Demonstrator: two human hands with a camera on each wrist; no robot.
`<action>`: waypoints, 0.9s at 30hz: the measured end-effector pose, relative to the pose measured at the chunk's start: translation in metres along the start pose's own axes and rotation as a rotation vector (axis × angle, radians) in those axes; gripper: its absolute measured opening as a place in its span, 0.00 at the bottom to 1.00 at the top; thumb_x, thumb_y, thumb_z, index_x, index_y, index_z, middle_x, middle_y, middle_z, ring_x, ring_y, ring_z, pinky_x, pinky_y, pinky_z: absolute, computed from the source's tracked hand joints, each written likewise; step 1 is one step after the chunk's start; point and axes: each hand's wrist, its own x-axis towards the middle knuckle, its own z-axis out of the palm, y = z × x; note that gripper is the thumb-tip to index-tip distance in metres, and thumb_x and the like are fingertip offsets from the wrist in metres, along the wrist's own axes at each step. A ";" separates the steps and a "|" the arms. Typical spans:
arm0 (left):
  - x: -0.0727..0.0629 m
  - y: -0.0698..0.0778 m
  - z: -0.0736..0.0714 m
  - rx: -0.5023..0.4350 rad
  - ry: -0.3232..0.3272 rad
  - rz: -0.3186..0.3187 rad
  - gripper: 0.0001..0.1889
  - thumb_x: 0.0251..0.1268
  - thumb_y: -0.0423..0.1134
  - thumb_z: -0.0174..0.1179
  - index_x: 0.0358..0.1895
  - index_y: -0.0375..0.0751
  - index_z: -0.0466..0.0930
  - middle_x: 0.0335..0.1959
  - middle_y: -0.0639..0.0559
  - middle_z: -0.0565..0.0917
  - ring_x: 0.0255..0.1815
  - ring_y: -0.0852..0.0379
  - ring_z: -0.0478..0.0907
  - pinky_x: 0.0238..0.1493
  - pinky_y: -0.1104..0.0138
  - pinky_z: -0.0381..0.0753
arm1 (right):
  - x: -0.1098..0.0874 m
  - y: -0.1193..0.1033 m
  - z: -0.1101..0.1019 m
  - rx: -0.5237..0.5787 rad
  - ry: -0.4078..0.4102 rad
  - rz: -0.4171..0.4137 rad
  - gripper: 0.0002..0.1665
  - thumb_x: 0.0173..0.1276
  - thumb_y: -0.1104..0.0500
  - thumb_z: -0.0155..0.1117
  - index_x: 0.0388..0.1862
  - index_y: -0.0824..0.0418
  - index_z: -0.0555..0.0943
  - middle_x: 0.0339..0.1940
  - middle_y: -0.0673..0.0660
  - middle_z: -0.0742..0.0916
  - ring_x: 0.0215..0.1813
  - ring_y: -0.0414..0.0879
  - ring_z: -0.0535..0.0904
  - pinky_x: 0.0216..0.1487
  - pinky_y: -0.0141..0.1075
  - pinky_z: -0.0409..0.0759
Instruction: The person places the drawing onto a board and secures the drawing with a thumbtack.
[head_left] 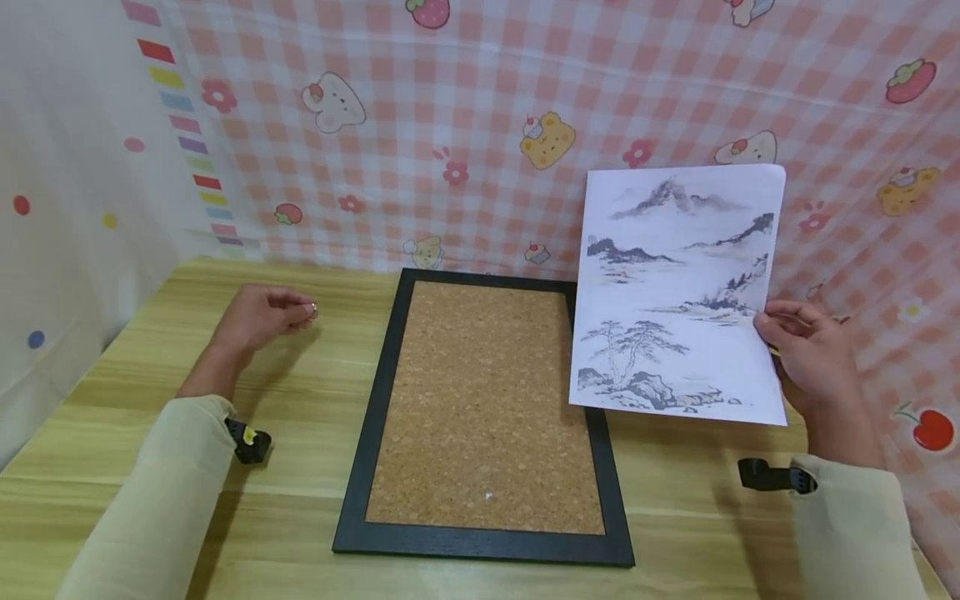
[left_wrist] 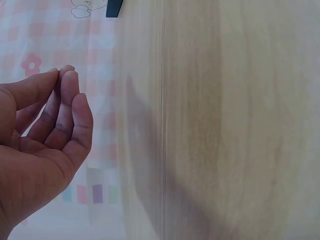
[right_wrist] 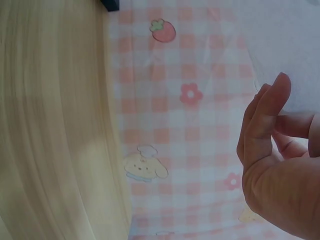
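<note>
My right hand (head_left: 821,358) pinches the right edge of a white sheet of paper (head_left: 675,292) printed with an ink landscape of mountains, trees and rocks. The sheet is held upright and overlaps the right side of a cork board (head_left: 487,400) in the head view. Over the table left of the board, my left hand (head_left: 262,317) holds a tiny shiny clear push pin (head_left: 314,311) between thumb and fingertips, mostly hidden by them. In the left wrist view the thumb and fingertips meet. Another small clear push pin (head_left: 488,496) shows on the lower cork.
The board's black frame (head_left: 480,546) lies on a light wooden table (head_left: 300,500). A pink checked curtain (head_left: 465,125) with printed figures hangs behind the table and along its right side. White dotted cloth (head_left: 67,167) hangs at the left.
</note>
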 end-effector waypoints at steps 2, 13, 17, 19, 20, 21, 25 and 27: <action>0.001 0.004 0.002 0.005 0.007 0.015 0.18 0.77 0.38 0.59 0.57 0.25 0.80 0.45 0.44 0.87 0.37 0.69 0.81 0.45 0.68 0.85 | 0.000 0.001 0.001 0.003 -0.010 -0.007 0.06 0.75 0.62 0.63 0.48 0.55 0.79 0.38 0.46 0.81 0.32 0.37 0.80 0.27 0.29 0.81; 0.007 0.023 0.015 0.003 0.015 0.048 0.18 0.77 0.40 0.59 0.57 0.26 0.80 0.44 0.47 0.87 0.37 0.69 0.82 0.46 0.66 0.85 | -0.001 0.001 -0.001 0.034 -0.047 -0.050 0.05 0.76 0.64 0.60 0.48 0.57 0.78 0.35 0.47 0.84 0.34 0.38 0.81 0.29 0.29 0.81; 0.006 0.024 0.014 -0.003 0.021 0.058 0.19 0.77 0.41 0.59 0.56 0.26 0.81 0.41 0.50 0.87 0.36 0.68 0.82 0.45 0.67 0.85 | -0.001 0.002 0.002 0.029 -0.059 -0.046 0.06 0.76 0.65 0.60 0.48 0.58 0.79 0.35 0.46 0.85 0.35 0.39 0.81 0.30 0.30 0.82; 0.006 0.024 0.014 0.000 0.023 0.064 0.18 0.77 0.41 0.59 0.55 0.26 0.81 0.41 0.51 0.87 0.36 0.68 0.82 0.45 0.66 0.84 | -0.001 0.003 0.004 0.007 -0.061 -0.040 0.06 0.77 0.64 0.60 0.49 0.57 0.78 0.36 0.46 0.84 0.35 0.38 0.81 0.30 0.29 0.82; 0.006 0.024 0.014 0.001 0.024 0.068 0.18 0.77 0.41 0.59 0.55 0.26 0.81 0.41 0.51 0.87 0.37 0.68 0.82 0.45 0.66 0.84 | -0.001 0.003 0.005 -0.005 -0.064 -0.037 0.06 0.77 0.64 0.60 0.50 0.57 0.78 0.37 0.46 0.84 0.35 0.38 0.81 0.31 0.29 0.82; 0.006 0.024 0.014 0.002 0.026 0.073 0.18 0.77 0.41 0.59 0.55 0.26 0.81 0.41 0.51 0.87 0.37 0.68 0.82 0.45 0.66 0.84 | -0.001 0.003 0.006 -0.025 -0.065 -0.035 0.06 0.77 0.63 0.60 0.50 0.56 0.78 0.37 0.46 0.84 0.36 0.38 0.81 0.31 0.29 0.82; 0.006 0.023 0.015 0.000 0.027 0.088 0.17 0.77 0.40 0.59 0.54 0.26 0.82 0.41 0.49 0.87 0.36 0.68 0.81 0.45 0.67 0.84 | 0.000 0.004 0.009 -0.076 -0.076 -0.037 0.06 0.77 0.61 0.60 0.50 0.56 0.78 0.38 0.46 0.84 0.36 0.38 0.81 0.32 0.29 0.83; 0.006 0.024 0.016 -0.009 0.028 0.089 0.17 0.77 0.40 0.59 0.54 0.26 0.81 0.41 0.49 0.87 0.36 0.68 0.81 0.45 0.67 0.84 | 0.000 0.004 0.011 -0.091 -0.078 -0.039 0.06 0.77 0.61 0.60 0.50 0.56 0.78 0.38 0.45 0.84 0.35 0.38 0.82 0.31 0.29 0.83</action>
